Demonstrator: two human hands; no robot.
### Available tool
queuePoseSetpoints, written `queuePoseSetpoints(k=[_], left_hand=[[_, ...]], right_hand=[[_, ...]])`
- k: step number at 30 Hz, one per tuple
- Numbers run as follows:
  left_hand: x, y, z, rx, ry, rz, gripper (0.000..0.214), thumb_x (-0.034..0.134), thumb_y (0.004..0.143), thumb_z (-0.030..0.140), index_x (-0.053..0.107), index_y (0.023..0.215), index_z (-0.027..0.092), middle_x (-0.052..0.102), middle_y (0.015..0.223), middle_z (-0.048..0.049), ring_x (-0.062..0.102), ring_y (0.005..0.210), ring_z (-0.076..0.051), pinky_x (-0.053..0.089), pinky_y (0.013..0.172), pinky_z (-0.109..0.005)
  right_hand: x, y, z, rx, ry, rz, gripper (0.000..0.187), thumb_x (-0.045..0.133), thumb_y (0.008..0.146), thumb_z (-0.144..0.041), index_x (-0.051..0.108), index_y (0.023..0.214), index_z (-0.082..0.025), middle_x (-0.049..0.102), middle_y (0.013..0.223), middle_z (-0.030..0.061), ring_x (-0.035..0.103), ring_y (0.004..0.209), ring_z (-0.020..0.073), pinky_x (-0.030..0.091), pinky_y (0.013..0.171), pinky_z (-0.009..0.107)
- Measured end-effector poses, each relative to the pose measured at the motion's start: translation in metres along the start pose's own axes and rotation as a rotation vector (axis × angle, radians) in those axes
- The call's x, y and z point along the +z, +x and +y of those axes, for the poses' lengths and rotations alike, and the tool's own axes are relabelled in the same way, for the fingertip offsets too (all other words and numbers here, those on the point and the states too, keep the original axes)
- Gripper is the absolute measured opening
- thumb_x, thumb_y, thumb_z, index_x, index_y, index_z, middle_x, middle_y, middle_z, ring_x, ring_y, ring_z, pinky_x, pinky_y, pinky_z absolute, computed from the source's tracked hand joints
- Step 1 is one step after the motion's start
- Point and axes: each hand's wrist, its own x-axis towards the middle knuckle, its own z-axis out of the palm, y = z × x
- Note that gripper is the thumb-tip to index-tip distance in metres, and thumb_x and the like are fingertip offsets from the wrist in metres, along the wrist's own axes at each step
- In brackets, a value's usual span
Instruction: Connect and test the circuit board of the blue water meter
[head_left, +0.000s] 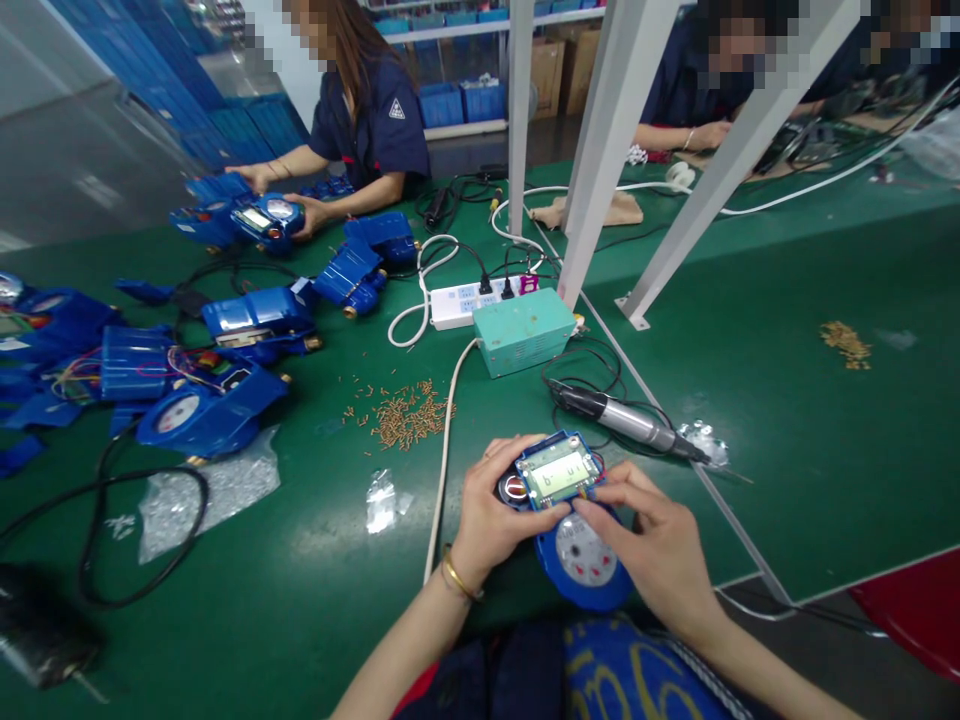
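Both hands gripping blue water meter (596, 592) over green desk (315, 560). Left hand (487, 515) curled round LCD circuit board (556, 472), right hand (652, 540) clamped across board's near edge above dial (577, 550). Long axis runs away from body, board far, dial near.

An assembly workshop: green workbenches (315, 590) strewn with blue water meters (212, 412).

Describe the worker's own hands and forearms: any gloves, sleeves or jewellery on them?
The bare left hand and bare right hand wear no gloves, and the bare forearms show no sleeves. A slim gold-coloured metal bangle circles the left wrist; the right wrist shows none.
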Motion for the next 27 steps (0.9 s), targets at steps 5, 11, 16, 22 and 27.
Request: queuePoseSetpoints(k=[5,11,16,22,27], left_hand=[[0.002,0.0,0.002,0.003,0.008,0.008,0.058,0.087,0.066,0.033,0.067,0.119,0.021,0.073,0.113,-0.008,0.066,0.104,-0.025,0.049,0.102,-0.043],[0.003,0.0,0.001,0.01,-0.001,0.012,0.061,0.089,0.063,0.034,0.068,0.119,0.022,0.073,0.11,-0.0065,0.065,0.099,-0.023,0.051,0.09,-0.035],[0.004,0.0,0.003,0.027,0.006,0.029,0.06,0.089,0.063,0.029,0.069,0.118,0.021,0.073,0.109,-0.0062,0.065,0.099,-0.022,0.05,0.09,-0.033],[0.005,0.001,0.003,0.04,0.008,0.029,0.061,0.09,0.06,0.028,0.069,0.117,0.02,0.074,0.107,-0.0055,0.064,0.099,-0.022,0.049,0.09,-0.031],[0.005,-0.001,0.001,0.039,-0.002,0.035,0.064,0.092,0.058,0.031,0.069,0.117,0.02,0.074,0.106,-0.0056,0.064,0.098,-0.022,0.05,0.091,-0.032]], right_hand=[[0.0,-0.005,-0.001,-0.296,-0.29,0.106,0.012,0.068,0.088,-0.017,0.069,0.077,-0.02,0.051,0.064,-0.0047,0.05,0.061,0.0108,0.035,0.075,0.033],[-0.01,-0.004,-0.009,-0.457,-0.433,0.179,0.008,0.071,0.087,-0.018,0.065,0.092,-0.016,0.043,0.061,-0.0071,0.046,0.055,0.0093,0.037,0.073,0.032],[-0.007,0.0,-0.017,-0.472,-0.443,0.152,0.012,0.072,0.089,-0.024,0.064,0.092,-0.016,0.04,0.057,-0.0081,0.045,0.054,0.0092,0.038,0.07,0.029],[-0.005,0.001,-0.024,-0.446,-0.497,0.142,0.008,0.067,0.092,-0.022,0.065,0.088,-0.015,0.041,0.056,-0.0071,0.043,0.053,0.0091,0.038,0.064,0.026],[-0.01,0.003,-0.026,-0.579,-0.565,0.074,0.003,0.065,0.091,-0.012,0.065,0.088,-0.012,0.044,0.058,-0.0054,0.042,0.052,0.0094,0.035,0.069,0.031]])
